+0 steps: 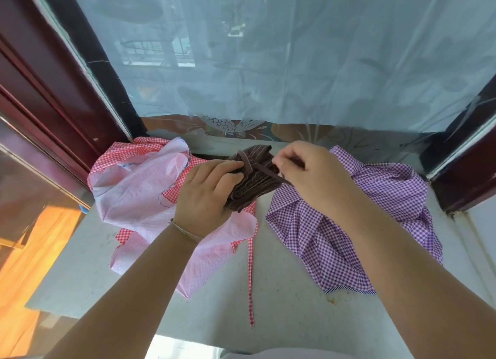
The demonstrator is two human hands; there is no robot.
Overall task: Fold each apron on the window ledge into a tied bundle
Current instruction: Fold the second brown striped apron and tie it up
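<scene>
Our hands are both closed on the dark brown striped apron (251,181), which we hold folded into a thick wad just above the window ledge (281,299): the left hand (206,195) grips the wad from the near side with its thumb pressing the strap (247,162) where it crosses the top, and the right hand (308,168) pinches the free end of that strap just beside the bundle. The step in hand looks like the tying, and to do it well we should keep the left thumb on the crossing so the folds do not spring loose, draw the strap snug with the right, and pass the end under before we let go. Near us on the ledge, the red checked apron (145,197) lies spread and rumpled under our left wrist, one long tie (251,278) trailing toward us; the purple checked apron (349,224) lies crumpled under the right forearm. Neither is folded yet, and loose cloth could catch the strap. Beyond, a pale sheer curtain (268,63) hangs to the sill.
</scene>
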